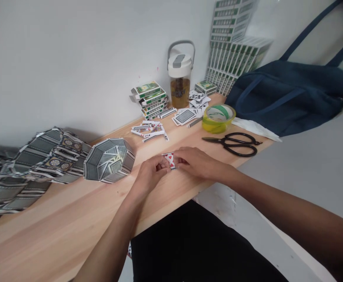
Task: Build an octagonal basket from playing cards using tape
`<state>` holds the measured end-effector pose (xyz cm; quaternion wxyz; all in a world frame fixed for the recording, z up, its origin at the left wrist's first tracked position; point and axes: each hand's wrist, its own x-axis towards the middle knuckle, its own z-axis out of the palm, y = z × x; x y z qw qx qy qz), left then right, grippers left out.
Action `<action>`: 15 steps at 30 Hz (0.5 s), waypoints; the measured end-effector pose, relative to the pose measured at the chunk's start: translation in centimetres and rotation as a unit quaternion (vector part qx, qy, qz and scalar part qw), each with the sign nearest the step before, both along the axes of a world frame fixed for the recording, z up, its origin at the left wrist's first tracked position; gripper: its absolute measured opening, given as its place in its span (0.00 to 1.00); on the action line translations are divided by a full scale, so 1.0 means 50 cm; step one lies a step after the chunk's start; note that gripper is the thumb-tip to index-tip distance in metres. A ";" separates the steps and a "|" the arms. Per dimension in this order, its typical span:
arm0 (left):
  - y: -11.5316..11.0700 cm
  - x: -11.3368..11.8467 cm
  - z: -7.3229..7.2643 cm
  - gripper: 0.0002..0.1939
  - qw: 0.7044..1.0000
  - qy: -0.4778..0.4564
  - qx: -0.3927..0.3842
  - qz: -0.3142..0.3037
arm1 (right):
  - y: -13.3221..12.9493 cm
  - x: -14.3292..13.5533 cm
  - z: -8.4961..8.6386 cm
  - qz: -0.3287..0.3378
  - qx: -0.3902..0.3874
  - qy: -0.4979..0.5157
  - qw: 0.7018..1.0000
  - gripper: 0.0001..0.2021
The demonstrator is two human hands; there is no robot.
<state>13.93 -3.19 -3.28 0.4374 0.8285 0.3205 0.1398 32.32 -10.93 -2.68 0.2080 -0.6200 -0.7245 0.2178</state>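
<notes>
A playing card (169,159) with red hearts lies low over the wooden table, its long edges looking folded up. My left hand (153,169) pinches its left end. At the other end, the fingers of my right hand (192,161) are closed on the same card and hide part of it. Beyond my hands is a small pile of folded cards (150,130). Left of them stands a many-sided bowl built of folded cards (127,158), with loose folded strips inside. Black-handled scissors (233,143) rest to the right of my right hand.
A roll of yellow tape (216,124) sits behind the scissors, near loose cards (186,116). Card boxes (152,100) are stacked by a drink bottle (180,84) at the wall. A blue bag (285,98) stands right; larger folded-card structures (39,156) are left.
</notes>
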 end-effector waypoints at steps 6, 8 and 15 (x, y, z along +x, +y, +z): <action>-0.009 -0.006 -0.008 0.04 0.999 -0.030 0.038 -0.015 | -0.004 -0.003 0.000 0.010 0.001 -0.035 0.999 0.06; -0.010 -0.004 -0.005 0.05 0.998 -0.029 0.055 -0.024 | -0.010 -0.007 0.001 0.004 0.002 -0.047 0.999 0.07; -0.012 0.011 0.030 0.08 0.994 0.046 0.089 -0.035 | -0.034 -0.023 0.018 -0.032 -0.013 -0.091 0.995 0.05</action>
